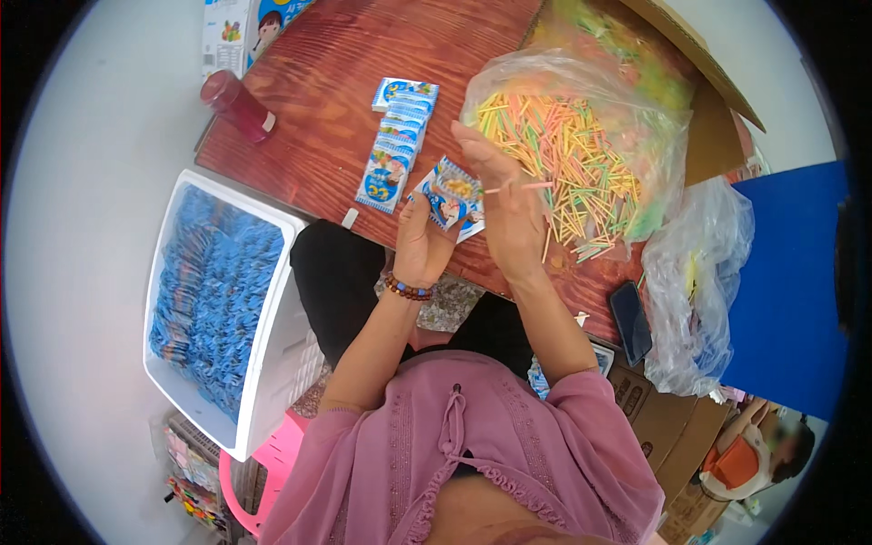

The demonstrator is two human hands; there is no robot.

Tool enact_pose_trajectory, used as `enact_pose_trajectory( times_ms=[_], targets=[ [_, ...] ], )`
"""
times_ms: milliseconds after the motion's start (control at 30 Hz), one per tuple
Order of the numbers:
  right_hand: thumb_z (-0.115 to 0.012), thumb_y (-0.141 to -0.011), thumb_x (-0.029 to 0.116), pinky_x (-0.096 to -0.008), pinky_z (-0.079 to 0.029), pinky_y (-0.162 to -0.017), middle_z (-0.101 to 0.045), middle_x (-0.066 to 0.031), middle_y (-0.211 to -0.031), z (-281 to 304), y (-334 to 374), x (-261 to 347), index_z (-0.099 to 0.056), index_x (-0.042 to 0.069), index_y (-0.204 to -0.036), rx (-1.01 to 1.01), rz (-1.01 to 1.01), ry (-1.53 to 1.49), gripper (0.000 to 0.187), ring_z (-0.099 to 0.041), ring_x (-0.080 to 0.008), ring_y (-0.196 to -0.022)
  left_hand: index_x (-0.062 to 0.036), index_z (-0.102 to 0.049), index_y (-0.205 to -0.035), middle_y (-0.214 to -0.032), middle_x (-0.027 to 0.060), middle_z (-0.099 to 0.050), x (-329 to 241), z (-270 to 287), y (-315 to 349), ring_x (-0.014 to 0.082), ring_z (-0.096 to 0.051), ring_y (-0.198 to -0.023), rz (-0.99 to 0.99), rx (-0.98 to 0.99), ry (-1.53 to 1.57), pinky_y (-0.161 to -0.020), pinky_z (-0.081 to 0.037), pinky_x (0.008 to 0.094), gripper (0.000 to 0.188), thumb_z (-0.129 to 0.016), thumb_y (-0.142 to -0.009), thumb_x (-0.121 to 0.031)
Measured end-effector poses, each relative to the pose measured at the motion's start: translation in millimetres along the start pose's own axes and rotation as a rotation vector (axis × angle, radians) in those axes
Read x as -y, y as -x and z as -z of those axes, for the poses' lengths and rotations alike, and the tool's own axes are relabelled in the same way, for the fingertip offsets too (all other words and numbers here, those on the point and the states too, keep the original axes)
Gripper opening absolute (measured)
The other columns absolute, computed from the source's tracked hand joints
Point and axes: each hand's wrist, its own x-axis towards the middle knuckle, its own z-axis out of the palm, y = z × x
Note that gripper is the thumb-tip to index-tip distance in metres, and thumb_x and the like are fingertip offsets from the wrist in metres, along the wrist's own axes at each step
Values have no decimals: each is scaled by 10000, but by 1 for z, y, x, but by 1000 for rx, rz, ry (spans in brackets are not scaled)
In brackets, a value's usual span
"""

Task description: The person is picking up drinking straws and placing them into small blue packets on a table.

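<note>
My left hand (421, 243) grips a small blue-and-white packet (447, 194) upright near the table's front edge. Yellowish pieces show at the packet's upper part; whether these are contents or print I cannot tell. Just right of it is my right hand (516, 227), fingers reaching up and a thin pink stick (531, 186) held across it, its left end close to the packet. To the left, a row of overlapping packets (396, 145) lies on the red wooden table (318, 109). A clear plastic bag (668, 150) spills yellow, pink and green sticks (563, 163) beside my right hand.
A white bin (304, 272) full of blue packets (218, 300) stands left of the table. A red-capped jar (241, 107) sits at the left edge. A phone (629, 320) and a crumpled clear bag (699, 282) lie at right. Another person (754, 459) is at lower right.
</note>
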Motion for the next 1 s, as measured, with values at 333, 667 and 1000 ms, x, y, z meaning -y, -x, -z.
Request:
enact_pose_trajectory(
  times_ms=[333, 667, 1000],
  targets=[
    [-480, -952, 181, -356, -436, -831, -585, -208, -985, 9, 15, -30, -567, -48, -1092, -38, -277, 644, 282, -574, -300, -937, -104, -495, -1265, -1225, 38, -585, -13, 7, -7, 167, -568, -1094, -77, -26, -10, -880, -474, 337, 352, -531, -957, -270],
    [-528, -949, 220, -206, -353, -377, -538, 1, -600, -2, -14, -99, -548, 50, -792, 180, -808, 108, 232, -509, -59, -465, 16, -570, -1120, -1085, 62, -627, -38, 47, 0, 119, -599, -957, -514, -528, -631, -829, -476, 261, 226, -593, -913, -72],
    [-507, -930, 256, -304, -498, -443, -630, -111, -721, 5, -20, -110, -571, -33, -861, 190, -859, 306, 305, -671, -182, -608, 1, -400, -1325, -1334, 181, -421, -30, 47, 8, 310, -361, -1259, -779, -471, -1694, -1058, -250, 405, 526, -623, -857, -90]
  ],
)
